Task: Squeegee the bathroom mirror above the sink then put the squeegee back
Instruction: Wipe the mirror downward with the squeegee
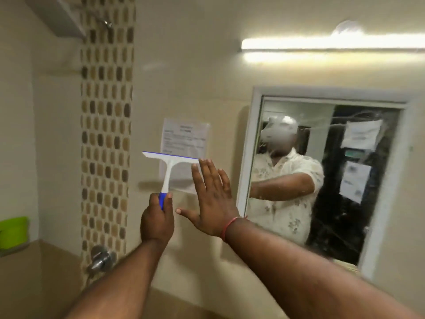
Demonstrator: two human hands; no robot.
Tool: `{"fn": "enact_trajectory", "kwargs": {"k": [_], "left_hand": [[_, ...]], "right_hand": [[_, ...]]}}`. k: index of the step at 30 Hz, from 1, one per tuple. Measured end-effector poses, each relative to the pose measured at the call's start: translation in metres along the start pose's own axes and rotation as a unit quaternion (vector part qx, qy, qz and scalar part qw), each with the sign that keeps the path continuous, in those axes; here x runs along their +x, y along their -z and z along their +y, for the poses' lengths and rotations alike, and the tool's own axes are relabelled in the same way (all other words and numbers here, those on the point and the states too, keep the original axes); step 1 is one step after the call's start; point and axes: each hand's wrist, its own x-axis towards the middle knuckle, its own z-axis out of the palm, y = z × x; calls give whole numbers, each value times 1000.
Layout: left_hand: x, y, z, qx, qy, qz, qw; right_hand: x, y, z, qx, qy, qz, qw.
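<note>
Head view: left hand (157, 218) is gripping the squeegee (169, 165), right hand (210, 203) with straight fingers is touching its blade; the mirror (333, 215), right of those fingertips, is probably wanting flat, even strokes.

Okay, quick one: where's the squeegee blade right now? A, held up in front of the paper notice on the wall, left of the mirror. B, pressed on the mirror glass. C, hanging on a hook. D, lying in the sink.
A: the left hand grips the squeegee by its blue handle, with the blade in front of the paper notice, left of the mirror.
</note>
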Motion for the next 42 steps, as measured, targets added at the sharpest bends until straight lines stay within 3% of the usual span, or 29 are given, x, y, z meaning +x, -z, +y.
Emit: {"fn": "enact_trajectory", "kwargs": {"k": [8, 16, 25, 42], "left_hand": [[-6, -38, 155, -58, -77, 1, 995], [-45, -82, 259, -86, -111, -36, 989], [-49, -105, 292, -62, -94, -33, 993], [-30, -99, 257, -84, -104, -41, 990]], "right_hand": [[-12, 137, 88, -99, 6, 72, 992], [-56, 225, 187, -156, -60, 69, 983], [-79, 271, 261, -233, -157, 34, 959], [-60, 311, 304, -184, -254, 62, 948]]}}
